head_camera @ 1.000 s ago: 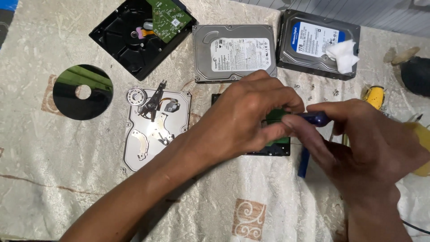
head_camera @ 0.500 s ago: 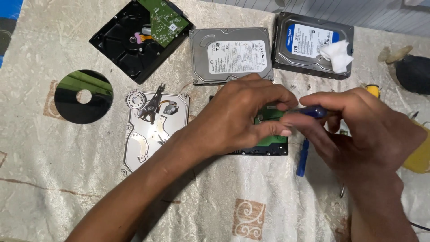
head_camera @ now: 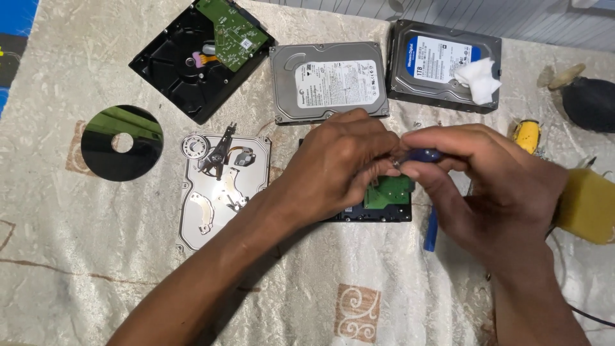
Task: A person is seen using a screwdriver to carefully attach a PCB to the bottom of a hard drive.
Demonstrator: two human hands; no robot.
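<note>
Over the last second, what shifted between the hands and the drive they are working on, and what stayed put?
Little changed. The right hand drew its blue-handled tool slightly closer to the left hand, which stays pressed on the drive with the green circuit board. The other drives, the opened cover plate and the shiny disc did not move.

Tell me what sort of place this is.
Probably an informal electronics repair bench: closed hard drives lie on a patterned cloth, beside an opened drive casing and a loose platter disc, while both hands work a blue-handled screwdriver.
</note>
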